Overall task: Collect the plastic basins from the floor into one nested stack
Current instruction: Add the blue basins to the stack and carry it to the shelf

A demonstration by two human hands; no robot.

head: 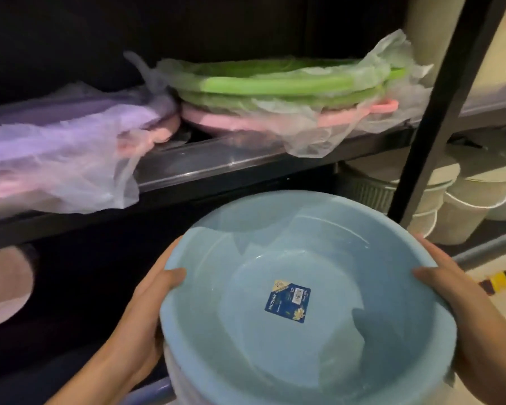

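Blue basin stack [304, 302], lower centre of frame below the shelf [216, 165], is clamped at opposite rims by left hand [146, 311] and right hand [465, 311], fingers closed on it; recommend keeping it level with rims seated.

blue sticker [287, 300] inside pale blue basin [362, 229] — reads "MODERN", rest illegible
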